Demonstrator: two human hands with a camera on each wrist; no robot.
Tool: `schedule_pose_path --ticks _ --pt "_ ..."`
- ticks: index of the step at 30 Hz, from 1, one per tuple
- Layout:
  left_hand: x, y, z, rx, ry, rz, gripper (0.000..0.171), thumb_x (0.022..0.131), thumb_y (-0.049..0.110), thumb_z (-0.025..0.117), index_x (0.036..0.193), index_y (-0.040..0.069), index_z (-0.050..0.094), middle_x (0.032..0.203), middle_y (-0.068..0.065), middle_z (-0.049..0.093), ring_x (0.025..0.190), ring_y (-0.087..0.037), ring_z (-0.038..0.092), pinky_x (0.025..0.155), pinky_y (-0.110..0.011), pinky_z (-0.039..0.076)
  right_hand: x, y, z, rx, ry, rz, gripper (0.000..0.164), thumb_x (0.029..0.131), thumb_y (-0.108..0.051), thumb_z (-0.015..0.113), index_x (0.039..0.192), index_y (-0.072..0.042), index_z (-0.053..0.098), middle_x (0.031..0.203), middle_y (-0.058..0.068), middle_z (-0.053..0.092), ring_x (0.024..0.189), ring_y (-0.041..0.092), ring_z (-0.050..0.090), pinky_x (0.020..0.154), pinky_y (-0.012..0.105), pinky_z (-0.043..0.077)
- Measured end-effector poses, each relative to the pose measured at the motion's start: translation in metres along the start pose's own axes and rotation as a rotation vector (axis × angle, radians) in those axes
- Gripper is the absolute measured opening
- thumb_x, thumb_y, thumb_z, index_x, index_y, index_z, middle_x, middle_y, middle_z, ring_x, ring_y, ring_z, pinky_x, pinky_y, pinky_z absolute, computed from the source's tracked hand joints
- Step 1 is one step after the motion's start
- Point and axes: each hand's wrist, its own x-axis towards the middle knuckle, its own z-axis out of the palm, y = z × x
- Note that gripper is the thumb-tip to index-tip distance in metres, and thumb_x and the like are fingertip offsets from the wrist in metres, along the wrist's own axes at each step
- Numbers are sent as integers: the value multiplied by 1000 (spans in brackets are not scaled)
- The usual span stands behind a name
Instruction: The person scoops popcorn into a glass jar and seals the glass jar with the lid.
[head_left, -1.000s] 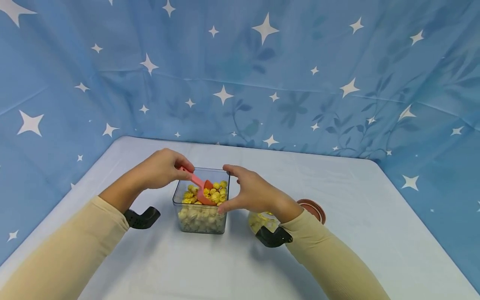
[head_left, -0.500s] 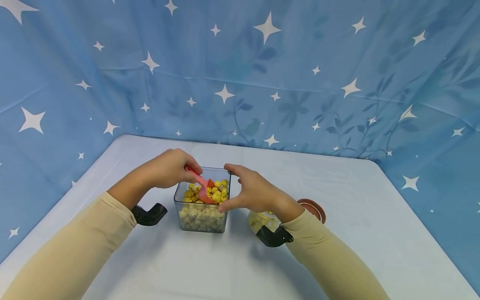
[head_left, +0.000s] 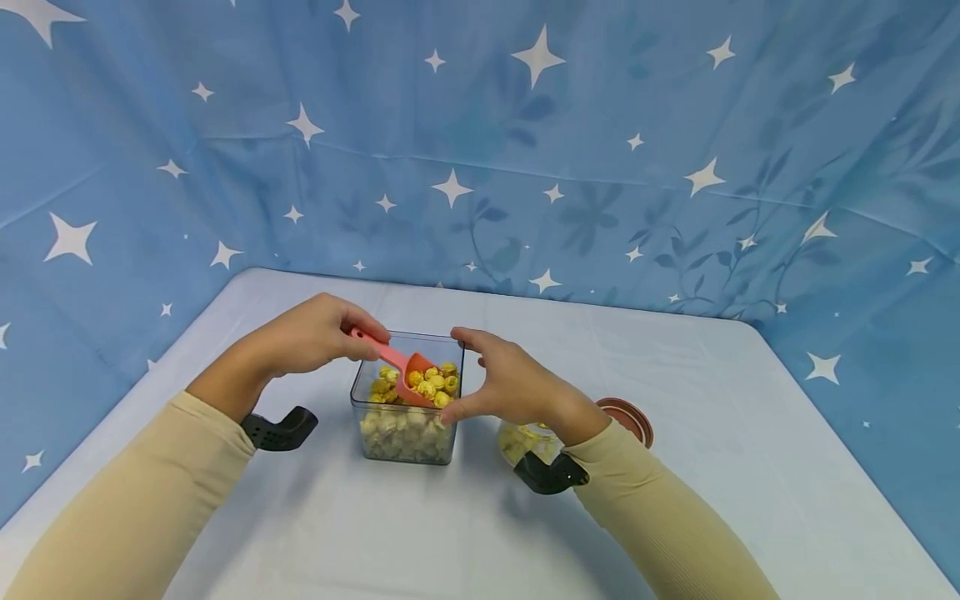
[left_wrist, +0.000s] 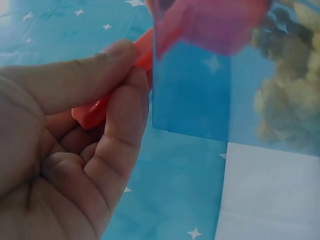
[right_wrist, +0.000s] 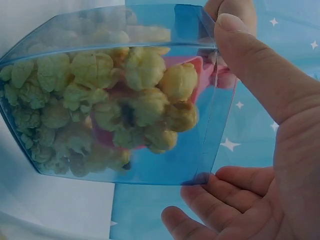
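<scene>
My left hand [head_left: 318, 333] pinches the handle of a pink scoop [head_left: 405, 377] between thumb and fingers, at the left side of a clear square container [head_left: 408, 435]. The scoop's bowl lies inside, with yellow popcorn [head_left: 433, 385] in and around it. In the left wrist view the scoop's handle [left_wrist: 145, 50] runs past the container's edge. My right hand [head_left: 510, 379] holds the container's right side, thumb at the near edge and fingers at the far one. Through the bluish wall, the right wrist view shows popcorn [right_wrist: 145, 95] against the pink scoop.
Behind my right wrist stands a clear jar [head_left: 517, 442] with popcorn in it, partly hidden. A brown round lid [head_left: 628, 419] lies to its right on the white table [head_left: 390, 533]. A blue curtain with white stars [head_left: 480, 150] hangs behind.
My left hand first moves right over the container, then back left, so the scoop's handle now leans lower. The right hand keeps its hold on the container.
</scene>
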Motion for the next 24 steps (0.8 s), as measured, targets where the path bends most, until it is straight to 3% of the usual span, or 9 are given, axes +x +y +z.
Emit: schedule_pose_path --ticks 11,17,24 --pt "-5 -15 -1 -135 -16 5 32 95 15 69 125 3 69 110 -9 67 99 -25 61 92 -44 45 1 2 1 -11 -1 -4 107 75 -40 89 156 -5 30 158 9 35 142 26 38 111 43 36" --pt "-8 -22 -1 -148 17 0 34 96 17 69 126 2 68 116 -11 64 106 -26 59 95 -44 46 1 2 1 -5 0 10 107 74 -41 90 156 -6 30 158 8 35 142 25 38 111 42 37" --pt "-9 -35 0 -216 63 -9 37 95 14 69 128 -2 65 112 -13 63 98 -26 59 89 -38 47 0 2 1 1 2 -4 107 75 -39 89 156 -5 30 158 10 35 142 27 38 111 44 37"
